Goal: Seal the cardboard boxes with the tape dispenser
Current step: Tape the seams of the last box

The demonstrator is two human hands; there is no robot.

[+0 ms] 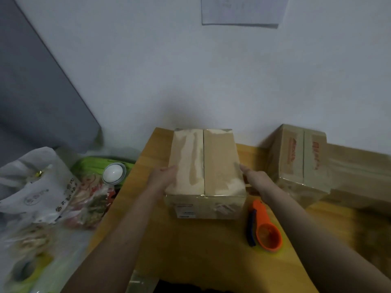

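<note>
**Box steadied between both hands, dispenser waiting beside it**

We have the cardboard box [204, 163] at the middle of the wooden table [190, 246], its two top flaps closed and meeting at a centre seam that looks bare of tape. We judge it stiff at the edges and corners but likely to give if pressed mid-flap, and light enough to shift with two palms; the side walls are the place to hold it. Our left hand [164, 176] lies flat against the left wall, fingers mostly straight, and our right hand [257, 176] presses the right wall the same way; neither curls round anything.

The orange tape dispenser [265, 227] lies on the table just right of the box, untouched; its handle looks rigid and easy to grip, though the tape itself will be sticky.

By count we see two hands, one dispenser, and at least two boxes: ours and a second box [300, 157] with red print at the far right. Left of the table lie plastic bags [42, 187] and a white round object [113, 173].
</note>
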